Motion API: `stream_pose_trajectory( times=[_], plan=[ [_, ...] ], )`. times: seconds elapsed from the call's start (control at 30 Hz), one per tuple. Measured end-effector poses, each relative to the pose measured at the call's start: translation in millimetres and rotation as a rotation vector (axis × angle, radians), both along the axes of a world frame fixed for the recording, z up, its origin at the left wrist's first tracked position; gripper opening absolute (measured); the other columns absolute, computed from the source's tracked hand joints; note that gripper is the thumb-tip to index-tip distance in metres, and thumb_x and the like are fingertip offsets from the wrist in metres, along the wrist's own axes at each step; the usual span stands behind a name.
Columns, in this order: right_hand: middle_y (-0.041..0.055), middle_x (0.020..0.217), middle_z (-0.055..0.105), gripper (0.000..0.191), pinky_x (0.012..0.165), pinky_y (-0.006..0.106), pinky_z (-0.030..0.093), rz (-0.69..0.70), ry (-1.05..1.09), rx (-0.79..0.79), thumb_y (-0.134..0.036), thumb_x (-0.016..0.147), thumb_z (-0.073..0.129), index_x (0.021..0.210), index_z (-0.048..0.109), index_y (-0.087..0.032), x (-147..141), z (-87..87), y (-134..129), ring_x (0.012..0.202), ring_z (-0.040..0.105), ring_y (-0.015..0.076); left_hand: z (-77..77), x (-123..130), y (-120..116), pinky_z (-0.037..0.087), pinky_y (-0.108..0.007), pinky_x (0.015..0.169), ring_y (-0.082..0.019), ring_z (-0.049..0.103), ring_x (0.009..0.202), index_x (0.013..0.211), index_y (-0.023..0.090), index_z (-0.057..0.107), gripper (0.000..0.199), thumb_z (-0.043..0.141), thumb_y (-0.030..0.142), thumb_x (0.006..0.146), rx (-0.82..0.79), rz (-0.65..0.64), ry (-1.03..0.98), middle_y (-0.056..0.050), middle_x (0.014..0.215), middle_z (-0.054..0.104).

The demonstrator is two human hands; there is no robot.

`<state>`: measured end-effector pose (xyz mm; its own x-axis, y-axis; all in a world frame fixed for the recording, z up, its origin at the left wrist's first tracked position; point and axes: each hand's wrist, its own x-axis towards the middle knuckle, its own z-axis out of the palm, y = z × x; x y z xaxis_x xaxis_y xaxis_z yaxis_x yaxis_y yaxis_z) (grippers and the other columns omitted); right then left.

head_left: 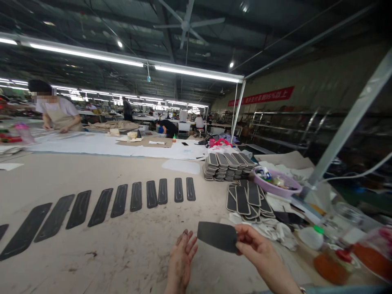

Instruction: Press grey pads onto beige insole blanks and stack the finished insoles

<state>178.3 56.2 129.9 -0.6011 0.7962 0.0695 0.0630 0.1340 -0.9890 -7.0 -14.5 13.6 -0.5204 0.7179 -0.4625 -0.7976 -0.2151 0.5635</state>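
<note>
My right hand [254, 245] pinches the right end of a flat dark grey panel [217, 236], holding it above the table. Just left of the panel's free end is my left hand [183, 257], its fingers apart and the palm turned toward the panel. Dark smudges mark its fingertips. Across the table [128, 249] runs a curved row of similar dark panels, among them a near one [26, 230] and a far one [190, 189], with shiny streaks on their faces. A loose heap of dark panels with pale edges [243, 200] lies beyond my right hand.
Neat stacks of pale-edged panels [226, 165] stand behind the heap. To their right are a purple basin [278, 185], a white bottle with a green cap [312, 237] and a metal post [349, 114]. A co-worker in an apron [59, 112] stands across the table at left.
</note>
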Motion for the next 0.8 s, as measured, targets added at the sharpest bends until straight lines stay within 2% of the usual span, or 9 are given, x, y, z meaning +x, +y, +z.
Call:
stream_pose_trajectory(
  times=[0.13,0.23,0.33,0.4,0.5,0.67,0.8],
  plan=[
    [0.0018,0.075,0.055,0.022,0.06,0.027,0.045,0.047,0.003,-0.001,-0.025,0.067,0.059,0.089,0.056,-0.02,14,22.1,-11,0.069,0.052,0.0154,-6.0,7,-5,0.046,-0.036,0.083,-0.026,0.054,0.107,0.102,0.018,0.055,0.033,0.062,0.034,0.074,-0.125,-0.074,0.076,-0.015,0.128,0.048],
    [0.0012,0.073,0.054,0.02,0.06,0.027,0.044,0.083,-0.003,0.007,-0.022,0.067,0.056,0.087,0.057,-0.02,24,34.6,-18,0.069,0.051,0.0149,-3.1,11,-7,0.048,-0.032,0.076,-0.022,0.061,0.094,0.104,0.019,0.056,0.035,0.063,0.034,0.073,-0.049,-0.108,0.108,-0.013,0.119,0.056],
    [0.0012,0.075,0.054,0.02,0.06,0.026,0.043,0.09,0.0,0.011,-0.022,0.068,0.055,0.088,0.057,-0.02,33,41.6,-22,0.07,0.05,0.0146,5.5,11,-11,0.049,-0.027,0.069,-0.016,0.064,0.077,0.101,0.017,0.058,0.031,0.065,0.027,0.072,0.044,-0.098,0.104,-0.01,0.1,0.065],
    [0.0012,0.076,0.054,0.019,0.06,0.025,0.043,0.086,0.003,0.024,-0.022,0.069,0.055,0.087,0.057,-0.02,37,44.5,-24,0.07,0.05,0.0143,10.5,10,-14,0.048,-0.024,0.065,-0.014,0.063,0.07,0.096,0.015,0.059,0.027,0.066,0.022,0.071,0.046,-0.109,0.092,-0.008,0.087,0.068],
    [0.0013,0.076,0.055,0.017,0.061,0.025,0.043,0.08,0.001,0.054,-0.023,0.071,0.055,0.087,0.058,-0.02,42,47.9,-24,0.07,0.049,0.014,13.9,7,-19,0.048,-0.022,0.06,-0.013,0.063,0.066,0.094,0.014,0.059,0.026,0.068,0.017,0.069,0.02,-0.121,0.087,-0.006,0.079,0.067],
    [0.0023,0.082,0.058,0.02,0.063,0.025,0.045,0.015,-0.022,0.09,-0.028,0.074,0.055,0.091,0.06,-0.019,49,42.8,-15,0.072,0.052,0.0143,15.5,-2,-20,0.049,-0.021,0.06,-0.011,0.062,0.064,0.083,0.015,0.059,0.019,0.069,0.012,0.067,0.035,-0.059,0.124,-0.003,0.074,0.066],
    [0.0045,0.089,0.062,0.03,0.068,0.029,0.048,-0.036,-0.09,0.116,-0.033,0.077,0.052,0.101,0.062,-0.018,53,18.7,8,0.077,0.056,0.0167,23.1,-16,-22,0.048,-0.018,0.063,-0.009,0.06,0.064,0.075,0.014,0.06,0.013,0.067,0.008,0.066,0.008,0.07,0.237,0.0,0.071,0.064]
  ],
)
